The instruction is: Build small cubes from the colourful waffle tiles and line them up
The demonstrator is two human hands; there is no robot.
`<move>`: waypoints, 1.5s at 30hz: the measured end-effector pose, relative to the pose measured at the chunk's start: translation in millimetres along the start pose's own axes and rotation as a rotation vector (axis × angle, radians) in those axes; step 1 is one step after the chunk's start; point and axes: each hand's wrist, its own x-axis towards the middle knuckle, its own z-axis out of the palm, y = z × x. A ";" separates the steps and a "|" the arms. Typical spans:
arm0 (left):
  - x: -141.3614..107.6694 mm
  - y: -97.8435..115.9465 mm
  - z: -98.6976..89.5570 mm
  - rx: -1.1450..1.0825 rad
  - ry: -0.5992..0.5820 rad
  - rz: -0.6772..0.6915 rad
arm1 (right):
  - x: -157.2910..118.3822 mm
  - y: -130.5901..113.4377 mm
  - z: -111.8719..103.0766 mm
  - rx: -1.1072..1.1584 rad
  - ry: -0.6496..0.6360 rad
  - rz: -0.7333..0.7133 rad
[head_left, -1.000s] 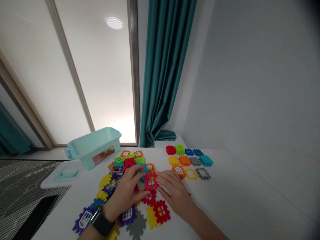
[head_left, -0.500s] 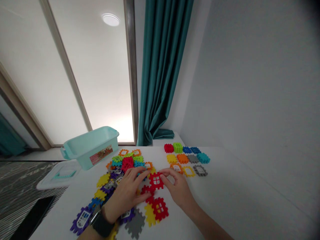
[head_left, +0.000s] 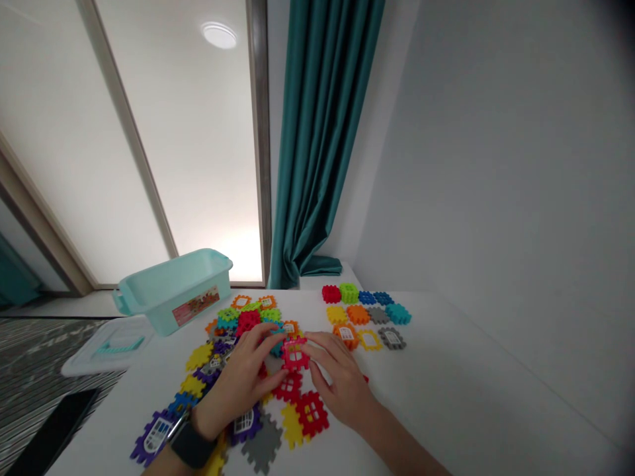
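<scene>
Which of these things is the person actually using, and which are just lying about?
In use: left hand, right hand, red plastic tile between them, other coloured tiles.
Just lying about: mint tub, its lid, teal curtain.

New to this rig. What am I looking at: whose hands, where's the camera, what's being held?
There's no machine here: these are a person's two bare hands, filmed by a camera worn on their head, looking forward and down. Every picture comes from that camera. Colourful interlocking plastic blocks lie on a white table, and a mint-green plastic tub stands beyond them. The left hand, wearing a black smartwatch, and the right hand close around a pinkish-red square plastic block. The view can't confirm a firm grip.
</scene>
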 end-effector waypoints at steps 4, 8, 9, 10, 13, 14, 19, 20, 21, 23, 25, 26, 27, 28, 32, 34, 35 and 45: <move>1.0 -2.6 -1.5 -0.028 -0.002 -0.008 | 1.3 2.4 -3.3 -0.096 -0.028 -0.092; 0.8 -2.8 -1.7 -0.037 -0.014 0.002 | 2.2 6.7 -3.2 -0.129 -0.058 -0.144; 0.5 -2.7 -1.7 -0.035 -0.014 0.002 | 2.2 7.3 -3.1 -0.134 -0.060 -0.150; 0.2 -2.7 -1.7 -0.034 -0.013 0.001 | 2.2 7.6 -2.8 -0.137 -0.060 -0.153; -0.6 -2.7 -2.1 -0.036 -0.018 -0.007 | 2.0 7.7 -2.1 -0.131 -0.062 -0.148; -0.7 -2.6 -2.4 -0.041 -0.021 -0.010 | 2.0 7.7 -2.0 -0.126 -0.060 -0.146; 0.0 1.8 -4.6 -0.086 -0.035 -0.027 | 3.1 8.1 -4.8 -0.069 -0.038 -0.140; 0.4 3.6 -5.1 -0.094 -0.037 -0.032 | 3.5 8.1 -5.9 -0.050 -0.036 -0.135; 0.9 5.8 -5.5 -0.102 -0.040 -0.037 | 3.8 7.9 -6.8 -0.030 -0.037 -0.127; 1.9 10.3 -5.9 -0.115 -0.057 -0.047 | 4.0 6.7 -7.7 0.013 -0.037 -0.099; 2.9 14.2 -5.9 -0.122 -0.079 -0.046 | 3.5 4.5 -6.5 0.056 -0.025 -0.048; 3.2 15.4 -5.8 -0.121 -0.085 -0.043 | 3.1 3.2 -5.1 0.078 -0.013 -0.009; 3.4 16.1 -5.6 -0.116 -0.083 -0.039 | 2.6 1.9 -3.4 0.100 0.003 0.039; 3.5 16.2 -5.4 -0.107 -0.074 -0.036 | 2.1 0.8 -1.5 0.121 0.021 0.096; 2.4 13.1 -3.2 -0.043 -0.018 -0.024 | 1.8 0.2 4.9 0.224 0.074 0.348; 1.8 11.2 -1.3 -0.007 -0.001 -0.003 | 2.6 1.9 6.8 0.298 0.082 0.445; 1.6 10.4 -0.3 0.007 0.006 0.009 | 2.9 2.9 7.6 0.337 0.084 0.483; 2.9 9.7 -0.3 0.034 -0.003 0.042 | -0.7 1.8 14.7 0.461 0.048 0.553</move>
